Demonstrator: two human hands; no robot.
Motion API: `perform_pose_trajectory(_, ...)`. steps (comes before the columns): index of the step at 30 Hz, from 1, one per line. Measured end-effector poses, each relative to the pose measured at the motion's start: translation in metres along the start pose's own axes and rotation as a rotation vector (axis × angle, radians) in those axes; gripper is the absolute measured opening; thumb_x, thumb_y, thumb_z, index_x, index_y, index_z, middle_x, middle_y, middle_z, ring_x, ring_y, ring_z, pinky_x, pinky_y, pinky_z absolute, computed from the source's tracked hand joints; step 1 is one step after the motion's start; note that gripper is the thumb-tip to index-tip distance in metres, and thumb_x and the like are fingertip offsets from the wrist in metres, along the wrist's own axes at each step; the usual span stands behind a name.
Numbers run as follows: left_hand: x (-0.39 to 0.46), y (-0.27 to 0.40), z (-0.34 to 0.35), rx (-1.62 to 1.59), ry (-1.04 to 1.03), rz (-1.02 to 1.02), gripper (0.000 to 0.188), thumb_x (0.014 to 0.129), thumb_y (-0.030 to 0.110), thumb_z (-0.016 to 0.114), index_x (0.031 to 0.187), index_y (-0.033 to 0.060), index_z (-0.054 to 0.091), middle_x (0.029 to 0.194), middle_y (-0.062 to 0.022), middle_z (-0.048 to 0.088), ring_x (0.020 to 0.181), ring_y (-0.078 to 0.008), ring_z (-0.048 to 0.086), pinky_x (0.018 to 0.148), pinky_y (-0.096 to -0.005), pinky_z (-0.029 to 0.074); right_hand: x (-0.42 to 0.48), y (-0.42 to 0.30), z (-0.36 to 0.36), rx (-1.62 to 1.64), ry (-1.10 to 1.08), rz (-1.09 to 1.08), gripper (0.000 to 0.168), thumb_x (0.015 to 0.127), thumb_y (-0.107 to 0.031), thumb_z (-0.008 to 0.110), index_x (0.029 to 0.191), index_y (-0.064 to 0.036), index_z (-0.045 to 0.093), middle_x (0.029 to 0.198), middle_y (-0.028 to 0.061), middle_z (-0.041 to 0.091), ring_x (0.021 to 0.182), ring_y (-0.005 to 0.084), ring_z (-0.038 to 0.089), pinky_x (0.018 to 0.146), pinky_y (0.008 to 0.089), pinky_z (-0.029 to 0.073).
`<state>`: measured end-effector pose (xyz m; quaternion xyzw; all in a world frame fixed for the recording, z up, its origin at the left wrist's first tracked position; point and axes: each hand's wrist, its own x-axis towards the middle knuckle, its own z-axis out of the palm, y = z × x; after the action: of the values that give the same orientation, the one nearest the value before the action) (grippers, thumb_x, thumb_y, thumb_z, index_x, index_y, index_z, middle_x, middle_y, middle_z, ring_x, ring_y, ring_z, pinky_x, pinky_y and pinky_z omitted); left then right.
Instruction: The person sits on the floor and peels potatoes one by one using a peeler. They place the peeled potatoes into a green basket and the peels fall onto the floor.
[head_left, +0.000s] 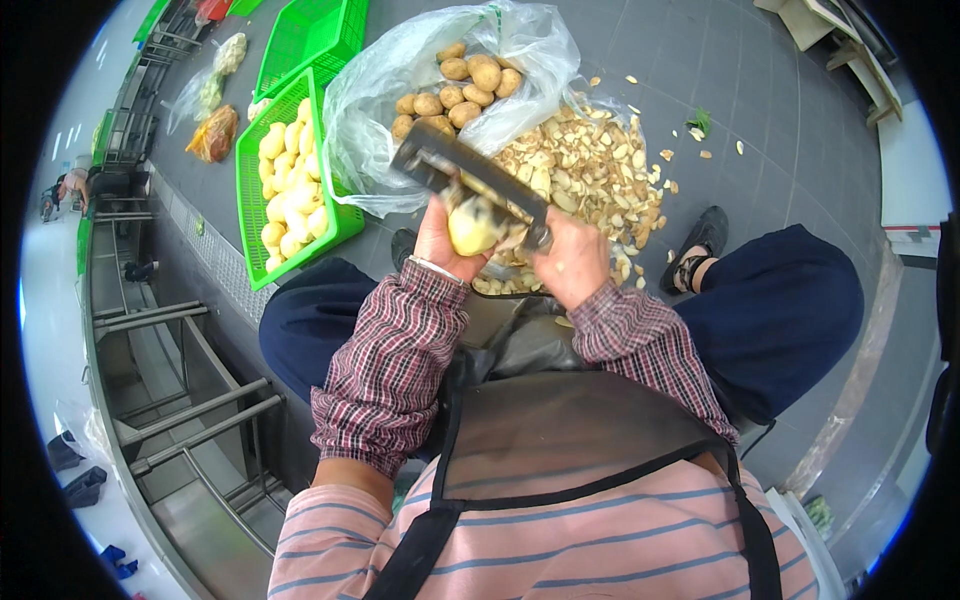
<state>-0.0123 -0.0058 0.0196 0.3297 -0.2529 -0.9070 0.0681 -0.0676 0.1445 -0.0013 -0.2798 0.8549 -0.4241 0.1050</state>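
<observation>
My left hand (448, 244) cups a mostly pale, peeled potato (472, 227) with dark patches near its top. A broad dark-bladed kitchen tool (480, 176), blurred by motion, is gripped in my right hand (574, 255). Its far end reaches up and left over the potato, with pale bits against it. Whether it is a cleaver or a wide peeler, I cannot tell. Beneath and beyond the hands spreads a heap of potato peelings (581, 169). Unpeeled brown potatoes (465, 90) lie in a clear plastic bag (360, 97) just ahead.
Left of the bag, a green plastic basket (251, 232) holds peeled potatoes (289, 195). Behind it stands another green basket (311, 37). Bagged produce (214, 133) rests on the tiled floor (675, 45). Steel table frames (202, 405) line the left side. Loose peelings dot the floor at right.
</observation>
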Motion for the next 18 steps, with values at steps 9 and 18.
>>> perform_pose_trajectory(9,0.001,0.010,-0.002,0.260,-0.062,0.072,0.046,0.089,0.045,0.044,0.113,0.0067,0.052,0.101,-0.0108,0.061,0.084,-0.0241,0.061,0.063,-0.0365,0.051,0.004,0.012,0.001,0.229,-0.144,0.237,0.026,0.075,-0.018,0.069,0.093,0.000,0.064,0.071,0.0097,0.064,0.063,0.0159,0.061,0.063,0.0290,0.050)
perform_pose_trajectory(18,0.000,0.016,0.001,0.277,-0.077,0.027,0.048,0.088,0.048,0.042,0.112,0.0077,0.052,0.096,-0.0120,0.062,0.077,-0.0235,0.061,0.053,-0.0329,0.048,0.005,0.027,-0.002,0.171,-0.153,0.299,0.026,0.078,-0.018,0.065,0.098,-0.001,0.063,0.057,0.0053,0.059,0.048,0.0143,0.055,0.051,0.0292,0.050)
